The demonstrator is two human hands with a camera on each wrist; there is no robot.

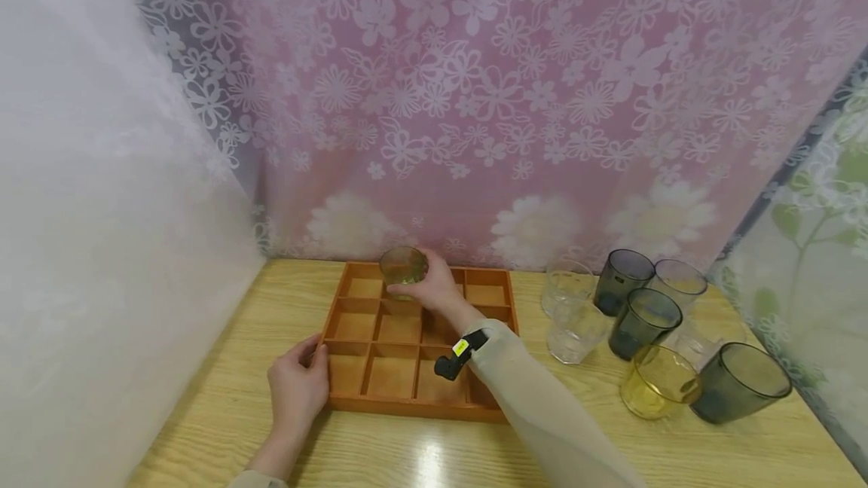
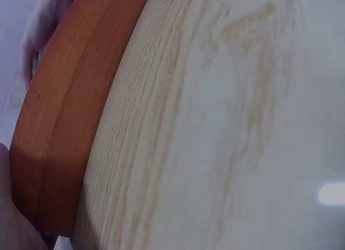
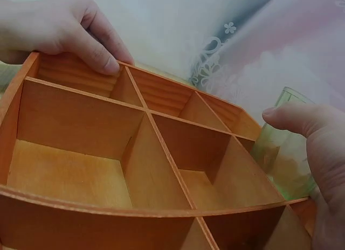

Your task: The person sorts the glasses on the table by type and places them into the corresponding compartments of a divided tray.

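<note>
A wooden tray split into several square compartments lies on the table. My right hand grips a pale green glass tumbler over the back row, left of its middle. In the right wrist view the thumb lies along the side of the tumbler, whose lower end overlaps the dividers. My left hand holds the tray's left wall near the front corner. The right wrist view shows that hand's thumb inside the wall and its fingers outside. Only part of that hand shows in the left wrist view.
Right of the tray stand several glasses: clear tumblers, dark grey ones, a yellow one and a larger smoky one near the table's right edge. A pink floral curtain hangs right behind the tray; a white sheet borders the left.
</note>
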